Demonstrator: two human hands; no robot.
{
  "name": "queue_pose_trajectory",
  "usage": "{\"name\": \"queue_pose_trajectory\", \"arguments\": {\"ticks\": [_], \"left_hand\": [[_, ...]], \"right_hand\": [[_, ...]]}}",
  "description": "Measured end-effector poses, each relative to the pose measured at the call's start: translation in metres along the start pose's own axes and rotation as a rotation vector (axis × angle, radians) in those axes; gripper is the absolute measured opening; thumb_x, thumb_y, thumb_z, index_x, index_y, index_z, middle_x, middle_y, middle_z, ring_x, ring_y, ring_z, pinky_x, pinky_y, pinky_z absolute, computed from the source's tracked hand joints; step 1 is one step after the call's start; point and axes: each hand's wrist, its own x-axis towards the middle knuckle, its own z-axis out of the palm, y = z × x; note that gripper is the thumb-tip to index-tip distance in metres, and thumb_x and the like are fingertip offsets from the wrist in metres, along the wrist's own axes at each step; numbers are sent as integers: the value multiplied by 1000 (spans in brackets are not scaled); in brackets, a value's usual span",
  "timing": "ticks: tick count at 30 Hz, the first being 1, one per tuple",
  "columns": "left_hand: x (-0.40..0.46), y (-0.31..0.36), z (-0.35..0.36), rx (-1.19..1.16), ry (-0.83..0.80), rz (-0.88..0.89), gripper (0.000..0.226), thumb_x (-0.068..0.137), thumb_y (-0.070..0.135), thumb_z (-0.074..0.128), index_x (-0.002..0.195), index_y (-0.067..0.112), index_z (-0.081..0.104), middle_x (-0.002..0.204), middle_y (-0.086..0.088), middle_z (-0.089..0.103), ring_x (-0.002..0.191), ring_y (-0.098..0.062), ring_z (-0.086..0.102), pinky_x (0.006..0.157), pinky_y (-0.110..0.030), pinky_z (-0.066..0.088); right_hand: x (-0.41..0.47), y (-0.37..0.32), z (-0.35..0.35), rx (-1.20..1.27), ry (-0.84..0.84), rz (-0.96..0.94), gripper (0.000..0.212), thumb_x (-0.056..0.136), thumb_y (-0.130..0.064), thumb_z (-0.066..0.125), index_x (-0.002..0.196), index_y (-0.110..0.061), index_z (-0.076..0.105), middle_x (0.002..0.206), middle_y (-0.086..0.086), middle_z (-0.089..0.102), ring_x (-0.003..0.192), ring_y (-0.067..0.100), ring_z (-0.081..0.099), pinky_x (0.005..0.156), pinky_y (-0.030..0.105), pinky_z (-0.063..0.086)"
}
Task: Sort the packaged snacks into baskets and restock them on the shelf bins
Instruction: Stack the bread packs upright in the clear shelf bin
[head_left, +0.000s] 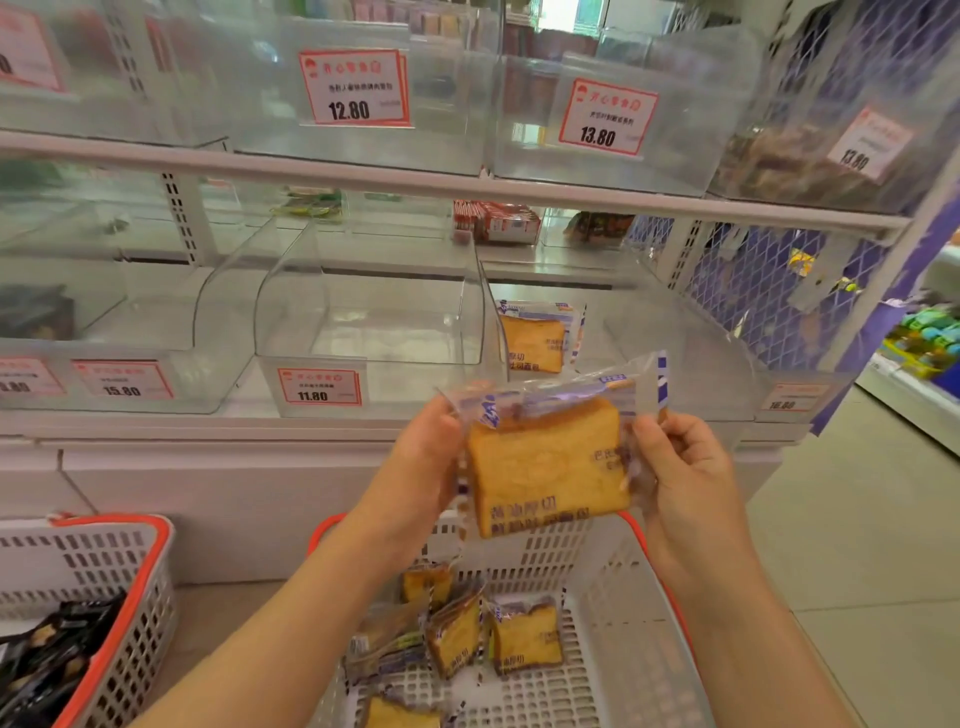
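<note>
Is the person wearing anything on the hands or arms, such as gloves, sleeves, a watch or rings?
Nothing worn is visible. The left hand and the right hand are bare, without gloves, and no ring shows on the fingers. Both forearms are uncovered down to the bottom edge of the picture: no sleeve, watch or bracelet appears. Any sleeve would lie outside the view.

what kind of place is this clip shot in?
Most likely a snack aisle in a retail shop. Clear acrylic shelf bins carry red-bordered price tags, a packaged toast slice is held up in both hands, and a white plastic basket of the same packs sits below.
</note>
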Motion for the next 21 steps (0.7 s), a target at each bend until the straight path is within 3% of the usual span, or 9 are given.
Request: {"name": "queue_pose_trajectory", "arguments": {"ticks": [2,4,6,8,11,14,16,18,21], "left_hand": [[-2,4,3,87,11,62,36,74,29,69,108,24,58,84,8,72,73,-9,69,56,-19,53],[2,13,5,73,56,118,34,67,30,68,100,31,59,85,8,73,74,-12,71,55,-21,54],[15,25,6,52,75,191,25,68,28,71,89,41,64,88,5,73,78,-15,71,59,-25,56],[31,38,8,109,57,288,27,72,23,76,85,43,65,86,5,73,77,-12,70,61,-24,55],[55,58,12,247,51,353,28,63,36,75,88,42,64,85,5,72,76,-10,69,64,-25,56],[77,62,10,351,133,324,36,67,38,77,95,43,56,105,7,69,92,-3,64,78,-24,54],[86,52,3,496,182,208,48,73,38,75,114,35,49,127,6,57,110,-3,53,93,-26,45],[88,36,-3,634,134,77,70,73,45,71,133,24,42,137,7,47,122,-5,44,101,-25,37],[85,18,-8,594,-2,7,88,67,50,73,141,24,33,143,8,42,125,-3,42,101,-21,36]], "right_hand": [[2,-5,3,26,-20,22,15,92,-8,52,79,-13,50,79,13,55,65,19,50,57,34,43],[6,-15,5,27,-116,32,10,92,-9,52,83,-13,53,81,12,58,66,19,54,59,33,46],[16,-30,5,-104,-264,-27,11,90,-6,54,94,-15,59,83,2,68,68,11,63,61,23,51],[27,-47,8,-294,-439,-84,27,83,0,60,103,-17,60,84,-8,73,75,2,67,63,14,51],[47,-69,16,-449,-555,-122,31,77,8,65,95,-17,63,76,-16,73,70,-5,66,61,6,47],[78,-82,21,-472,-445,-159,26,76,5,66,90,-17,64,65,-16,70,58,-7,61,53,6,44],[104,-76,19,-451,-329,-99,25,79,2,66,88,-21,63,65,-14,69,57,-2,61,55,12,45],[132,-58,16,-474,-230,46,22,81,0,66,91,-19,62,74,-5,67,60,10,58,58,24,41],[165,-26,18,-573,-156,259,19,80,3,67,91,-8,56,71,8,54,55,17,42,48,25,30]]}}
